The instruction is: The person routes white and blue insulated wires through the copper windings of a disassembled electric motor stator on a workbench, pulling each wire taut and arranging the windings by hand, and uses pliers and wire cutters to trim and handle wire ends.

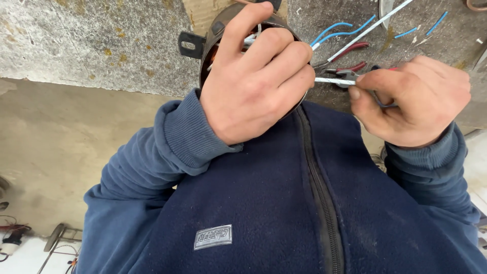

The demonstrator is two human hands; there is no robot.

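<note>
Left hand [253,86] clamps the round motor [215,38] firmly while right hand [416,99] pinches the white wire [332,80], best pulled straight and gently.

I see a rough, stained grey concrete bench top [91,45], matt and pitted. The round dark motor housing [215,38] looks like dull metal, with glossy copper windings inside. The thin white sleeve [335,80] seems smooth plastic. My navy fleece jacket [264,203] is soft, fuzzy cloth.

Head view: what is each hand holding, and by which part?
Left hand grips the round motor housing by its rim; right hand pinches the white wire near its end.
</note>
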